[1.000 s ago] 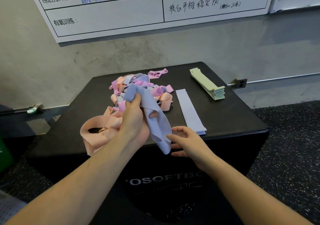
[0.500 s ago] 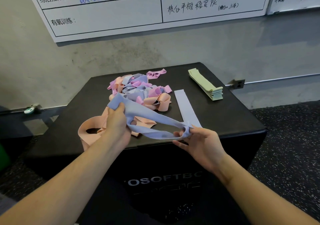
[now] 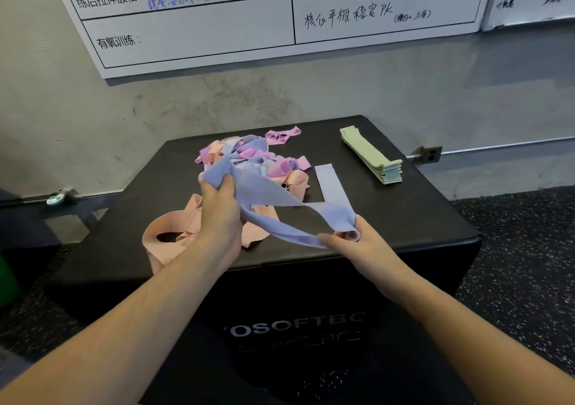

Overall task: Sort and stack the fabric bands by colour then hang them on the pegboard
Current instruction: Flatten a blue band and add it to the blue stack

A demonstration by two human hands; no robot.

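A lavender-blue fabric band [image 3: 273, 196] is stretched between my two hands above the black box [image 3: 420, 218]. My left hand [image 3: 219, 211] grips its far left end and my right hand [image 3: 357, 242] pinches its near right end; the loop is twisted in the middle. Behind it lies a tangled pile of pink, peach and blue bands [image 3: 255, 158]. A large peach band [image 3: 174, 233] spreads out under my left wrist. One flat blue band [image 3: 331, 183] lies right of the pile, and a neat stack of green bands [image 3: 370, 155] sits at the back right.
The box stands against a grey wall with a written-on whiteboard [image 3: 249, 15] above it. A wall socket [image 3: 431, 154] sits to the right and dark speckled flooring [image 3: 522, 249] surrounds the box. No pegboard is in view.
My left hand lifted the blue band out of the pile. My right hand took its hanging end and the two hands pulled it out sideways into a stretched loop.
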